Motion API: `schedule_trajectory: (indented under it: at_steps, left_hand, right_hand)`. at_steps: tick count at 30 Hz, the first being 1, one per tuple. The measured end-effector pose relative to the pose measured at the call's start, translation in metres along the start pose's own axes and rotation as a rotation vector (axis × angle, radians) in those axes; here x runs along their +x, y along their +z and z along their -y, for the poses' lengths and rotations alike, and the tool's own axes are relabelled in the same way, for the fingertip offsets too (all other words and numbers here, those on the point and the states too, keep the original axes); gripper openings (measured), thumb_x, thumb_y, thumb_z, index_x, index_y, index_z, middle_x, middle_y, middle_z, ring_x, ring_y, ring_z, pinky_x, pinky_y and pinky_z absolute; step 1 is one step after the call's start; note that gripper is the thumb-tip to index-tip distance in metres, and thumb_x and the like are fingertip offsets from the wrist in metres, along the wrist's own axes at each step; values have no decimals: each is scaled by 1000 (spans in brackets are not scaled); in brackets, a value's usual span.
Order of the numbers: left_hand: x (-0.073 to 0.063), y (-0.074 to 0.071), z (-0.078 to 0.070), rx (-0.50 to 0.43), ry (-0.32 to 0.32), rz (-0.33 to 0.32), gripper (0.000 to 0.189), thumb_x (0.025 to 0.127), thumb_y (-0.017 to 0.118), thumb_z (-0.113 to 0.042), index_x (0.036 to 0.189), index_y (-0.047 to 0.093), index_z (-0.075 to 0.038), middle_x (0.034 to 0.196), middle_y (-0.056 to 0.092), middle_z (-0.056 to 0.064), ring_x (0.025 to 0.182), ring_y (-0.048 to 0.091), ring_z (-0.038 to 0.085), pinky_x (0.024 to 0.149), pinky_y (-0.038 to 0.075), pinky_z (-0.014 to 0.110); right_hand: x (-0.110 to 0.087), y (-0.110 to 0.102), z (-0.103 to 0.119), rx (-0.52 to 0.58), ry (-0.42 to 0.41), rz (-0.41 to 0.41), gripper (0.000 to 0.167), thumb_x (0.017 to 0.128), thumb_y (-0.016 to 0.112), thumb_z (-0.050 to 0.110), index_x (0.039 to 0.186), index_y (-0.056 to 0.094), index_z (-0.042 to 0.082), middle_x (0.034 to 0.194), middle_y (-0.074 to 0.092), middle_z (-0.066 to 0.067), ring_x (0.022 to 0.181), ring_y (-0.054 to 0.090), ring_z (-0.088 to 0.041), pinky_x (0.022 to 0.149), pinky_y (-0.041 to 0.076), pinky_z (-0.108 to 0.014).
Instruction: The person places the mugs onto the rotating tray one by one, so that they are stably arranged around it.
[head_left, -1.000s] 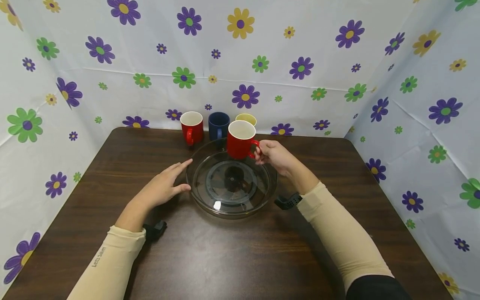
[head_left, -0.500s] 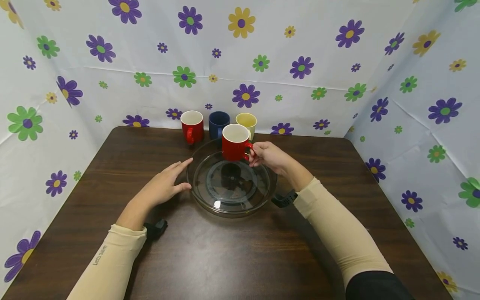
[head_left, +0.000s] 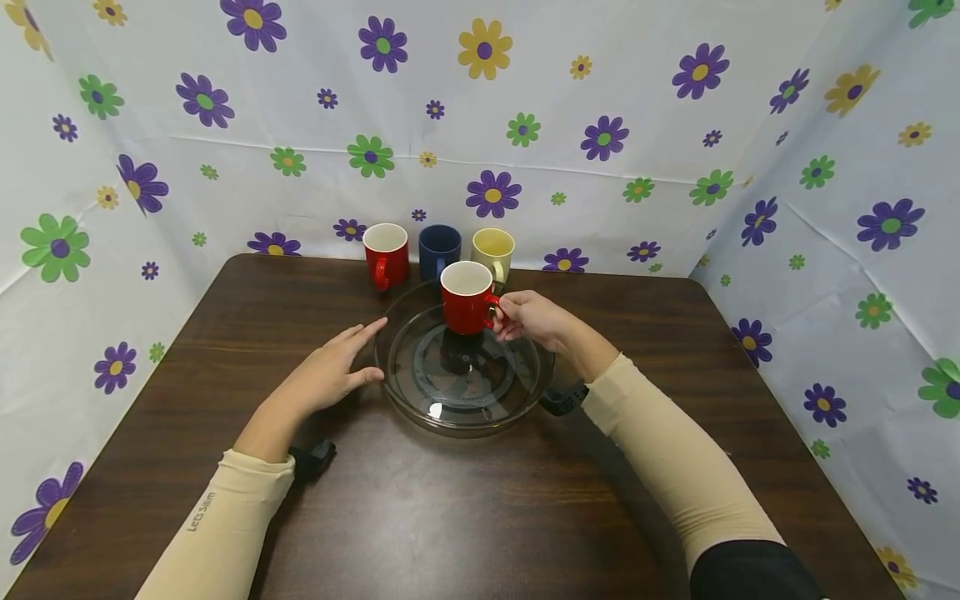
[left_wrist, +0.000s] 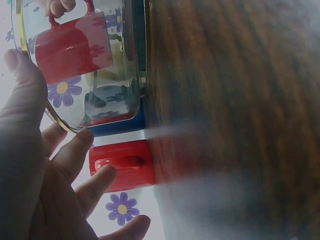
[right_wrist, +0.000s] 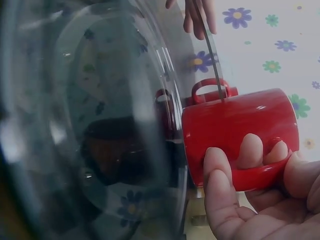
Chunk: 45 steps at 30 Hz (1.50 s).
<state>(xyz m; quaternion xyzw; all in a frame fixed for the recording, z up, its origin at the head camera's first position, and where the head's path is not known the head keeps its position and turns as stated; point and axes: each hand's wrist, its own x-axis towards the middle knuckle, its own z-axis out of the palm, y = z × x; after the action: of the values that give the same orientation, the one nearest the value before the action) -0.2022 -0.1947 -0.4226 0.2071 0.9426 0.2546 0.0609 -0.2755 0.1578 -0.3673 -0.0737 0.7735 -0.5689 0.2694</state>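
In the head view my right hand (head_left: 531,318) pinches the handle of a red mug (head_left: 467,302), white inside, holding it upright over the back part of a round tinted glass bowl (head_left: 465,421). Through the bowl's wall, the left wrist view shows this red mug (left_wrist: 70,47) apart from the bowl's base. Curled fingers wrap the mug's handle in the right wrist view, where the right hand (right_wrist: 255,205) appears close up. My left hand (head_left: 322,371) lies at the bowl's left rim, fingers spread, the index fingertip and thumb at or touching the glass.
Behind the bowl, along the table's back edge, stand a second red mug (head_left: 386,257), a blue mug (head_left: 438,248) and a yellow mug (head_left: 493,247). A flower-print cloth (head_left: 645,100) hangs behind and at both sides of the brown table (head_left: 450,525).
My right hand has brought the red mug left, lower and nearer over the bowl, uncovering more of the yellow mug. The left hand stays in place at the rim.
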Motion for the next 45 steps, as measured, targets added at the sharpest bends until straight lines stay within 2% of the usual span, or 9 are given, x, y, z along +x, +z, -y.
schedule_trajectory:
  at_steps: [10,17,20,23,26,29,34,45]
  left_hand:
    - [-1,1,0,-10,2,-3,86,95,69,-43,164,20,-23,160,30,30,145,30,52,109,29,72]
    - [0,1,-1,-16,-3,-7,86,94,68,-44,164,21,-23,160,30,29,144,31,52,109,30,72]
    - [0,1,-1,-18,8,-16,86,95,68,-44,163,22,-22,159,31,30,144,31,52,109,30,72]
    - [0,1,-1,-20,14,-22,84,95,67,-44,163,23,-22,159,31,30,145,31,51,109,30,72]
    - [0,2,0,-21,15,-23,85,95,68,-44,163,22,-22,159,31,30,144,31,52,109,30,72]
    - [0,2,1,-23,11,-16,86,94,69,-43,163,22,-22,159,31,30,144,32,51,109,30,72]
    - [1,2,3,-29,9,-7,86,95,70,-40,164,21,-22,159,31,29,144,31,51,110,30,71]
    - [3,2,5,-31,25,-7,86,95,68,-43,164,20,-22,159,31,29,144,32,50,111,29,70]
  right_hand:
    - [10,3,-5,12,23,17,33,112,35,18,91,54,1,88,62,-13,82,66,-27,102,48,-57]
    - [13,1,-10,9,35,16,32,112,35,17,91,55,1,89,62,-14,86,67,-31,101,50,-56]
    - [13,-3,-9,23,43,-4,30,111,38,18,99,58,-1,94,63,-16,88,68,-31,102,49,-55]
    - [12,-7,-7,33,45,-20,28,111,41,17,115,59,-5,102,63,-19,92,69,-32,104,48,-53]
    - [11,-10,-5,33,43,-23,33,110,43,15,132,54,-7,113,61,-23,101,69,-36,107,47,-52]
    - [10,-13,-5,31,45,-22,37,110,42,11,141,47,-7,123,57,-25,113,64,-43,109,45,-51]
    - [11,-16,-8,39,67,-15,40,109,41,6,148,41,-5,135,53,-27,126,56,-47,111,43,-50]
    - [12,-20,-11,77,83,-7,41,109,41,7,149,40,-2,140,51,-27,129,54,-45,113,40,-51]
